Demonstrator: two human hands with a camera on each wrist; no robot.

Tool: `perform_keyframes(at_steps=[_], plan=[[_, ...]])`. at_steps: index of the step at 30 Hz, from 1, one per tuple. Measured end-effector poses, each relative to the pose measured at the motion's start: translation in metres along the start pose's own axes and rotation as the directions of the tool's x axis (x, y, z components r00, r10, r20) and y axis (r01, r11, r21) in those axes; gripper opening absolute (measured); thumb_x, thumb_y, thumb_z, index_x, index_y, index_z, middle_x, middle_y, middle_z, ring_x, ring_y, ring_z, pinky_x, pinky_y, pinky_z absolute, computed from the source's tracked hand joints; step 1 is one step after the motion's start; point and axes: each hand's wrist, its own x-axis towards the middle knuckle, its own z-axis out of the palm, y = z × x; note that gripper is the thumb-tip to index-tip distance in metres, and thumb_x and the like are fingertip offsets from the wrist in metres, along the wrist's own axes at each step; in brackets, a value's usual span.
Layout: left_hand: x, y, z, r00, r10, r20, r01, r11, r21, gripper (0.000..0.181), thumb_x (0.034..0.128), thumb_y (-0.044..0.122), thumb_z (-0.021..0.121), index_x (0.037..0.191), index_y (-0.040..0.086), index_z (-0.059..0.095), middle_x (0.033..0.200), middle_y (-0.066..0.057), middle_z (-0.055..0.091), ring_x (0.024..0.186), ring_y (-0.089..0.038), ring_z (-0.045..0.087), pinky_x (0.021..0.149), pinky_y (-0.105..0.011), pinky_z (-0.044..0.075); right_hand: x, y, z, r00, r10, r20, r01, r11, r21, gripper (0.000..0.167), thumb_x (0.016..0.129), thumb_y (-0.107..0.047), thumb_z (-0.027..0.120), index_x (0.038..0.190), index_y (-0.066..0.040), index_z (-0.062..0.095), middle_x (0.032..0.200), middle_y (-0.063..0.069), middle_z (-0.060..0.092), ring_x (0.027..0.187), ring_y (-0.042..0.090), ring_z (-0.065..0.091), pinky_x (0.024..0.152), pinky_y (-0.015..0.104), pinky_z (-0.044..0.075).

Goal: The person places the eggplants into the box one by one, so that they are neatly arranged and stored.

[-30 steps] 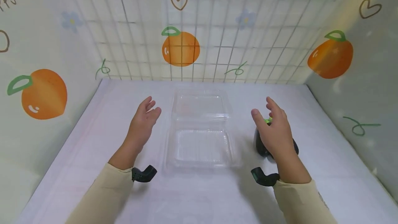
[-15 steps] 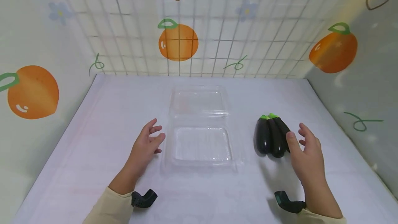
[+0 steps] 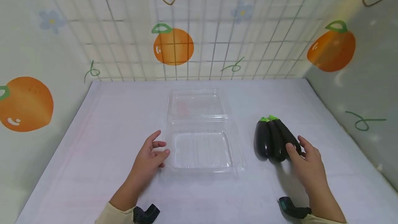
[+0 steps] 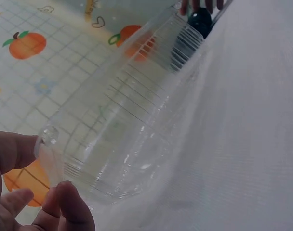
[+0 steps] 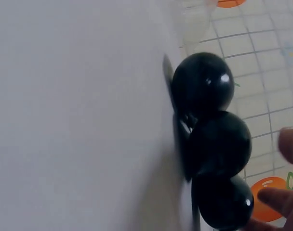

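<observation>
A clear plastic clamshell box point(image 3: 202, 151) lies open on the table, its lid point(image 3: 196, 104) folded back. Beside its left edge is my left hand point(image 3: 147, 163), fingers loosely bent. In the left wrist view a fingertip point(image 4: 23, 149) meets or overlaps the box's corner; contact is hard to tell. To the right lie three dark eggplants point(image 3: 273, 141) side by side, their green stem ends pointing away. My right hand point(image 3: 309, 167) is at the rightmost eggplant, thumb and fingers spread loosely around its near end. Whether they touch it I cannot tell.
A white cloth covers the table point(image 3: 124, 113). Behind it stands a wire grid point(image 3: 214, 37) under a sheet printed with oranges, and printed walls close in both sides. Each wrist wears a black bracket point(image 3: 295, 208).
Both hands have come down and back towards me. The right hand has moved right, off the eggplants it was covering, then in to the rightmost one. The left hand has neared the box.
</observation>
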Motion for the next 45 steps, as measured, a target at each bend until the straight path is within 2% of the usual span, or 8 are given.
perform_keyframes(at_steps=[4,9,14,23,31,35,40,45], plan=[[-0.008,0.000,-0.007,0.998,-0.048,0.027,0.049,0.997,-0.057,0.073,0.0964,0.011,0.067,0.158,0.028,0.031,0.135,-0.012,0.053,0.075,-0.021,0.059,0.070,-0.027,0.055,-0.008,0.001,0.004,0.999,0.052,-0.001,-0.052,0.998,0.031,0.083,0.102,-0.052,0.047,0.164,-0.011,0.010,0.164,0.031,0.016,0.142,0.053,0.035,0.111,0.070,0.033],[-0.018,0.005,-0.028,0.997,-0.059,0.042,0.063,0.993,-0.098,0.073,0.0980,0.012,0.065,0.158,0.031,0.028,0.136,-0.011,0.049,0.076,-0.015,0.058,0.071,-0.025,0.054,-0.005,-0.020,0.017,0.997,0.079,0.015,-0.080,0.994,0.072,0.082,0.101,-0.047,0.052,0.164,-0.015,0.012,0.165,0.027,0.017,0.143,0.050,0.038,0.112,0.066,0.036],[-0.030,0.009,-0.041,0.998,-0.066,0.001,0.066,0.991,-0.118,0.075,0.0983,0.011,0.065,0.159,0.031,0.025,0.135,-0.011,0.047,0.078,-0.013,0.059,0.071,-0.025,0.055,0.008,-0.037,0.028,0.998,0.049,0.030,-0.051,0.996,0.069,0.078,0.102,-0.047,0.051,0.164,-0.015,0.016,0.164,0.026,0.022,0.144,0.047,0.039,0.114,0.063,0.035],[-0.035,0.009,-0.043,0.998,-0.068,-0.006,0.066,0.982,-0.175,0.077,0.0959,0.004,0.064,0.160,0.025,0.027,0.130,-0.009,0.045,0.080,-0.010,0.060,0.072,-0.024,0.058,0.025,-0.047,0.020,0.998,-0.018,0.066,0.019,1.000,-0.017,0.081,0.102,-0.051,0.049,0.162,-0.007,0.019,0.158,0.032,0.030,0.143,0.052,0.034,0.112,0.066,0.034],[-0.030,0.008,-0.041,0.998,-0.047,0.036,0.053,0.979,-0.198,0.072,0.0945,0.001,0.065,0.158,0.014,0.034,0.127,-0.009,0.045,0.082,-0.005,0.060,0.071,-0.021,0.058,0.029,-0.044,0.012,0.993,0.010,0.118,-0.006,0.999,-0.038,0.076,0.102,-0.048,0.049,0.159,-0.002,0.028,0.153,0.032,0.039,0.139,0.049,0.037,0.104,0.060,0.043],[-0.029,0.008,-0.042,0.999,-0.031,0.037,0.038,0.980,-0.195,0.074,0.0946,0.001,0.065,0.159,0.018,0.033,0.127,-0.010,0.046,0.076,-0.006,0.059,0.072,-0.022,0.059,0.033,-0.044,0.014,0.994,0.052,0.093,-0.051,0.999,-0.005,0.071,0.103,-0.045,0.047,0.158,-0.005,0.031,0.153,0.030,0.040,0.134,0.044,0.040,0.097,0.054,0.045],[-0.032,0.006,-0.045,0.998,-0.056,0.004,0.056,0.985,-0.164,0.075,0.0934,0.000,0.066,0.158,0.024,0.036,0.125,-0.011,0.046,0.066,-0.009,0.054,0.071,-0.024,0.059,0.032,-0.044,0.019,0.992,0.086,0.087,-0.093,0.993,0.071,0.067,0.102,-0.042,0.048,0.158,-0.009,0.033,0.155,0.025,0.040,0.130,0.040,0.043,0.087,0.043,0.045],[-0.026,0.004,-0.043,1.000,-0.018,0.018,0.021,0.984,-0.175,0.067,0.0931,0.001,0.066,0.153,0.021,0.044,0.122,-0.010,0.047,0.064,-0.008,0.053,0.070,-0.024,0.059,0.027,-0.052,0.011,0.998,0.058,0.032,-0.061,0.990,0.125,0.065,0.102,-0.037,0.049,0.158,-0.010,0.032,0.154,0.023,0.041,0.126,0.036,0.051,0.081,0.033,0.045]])
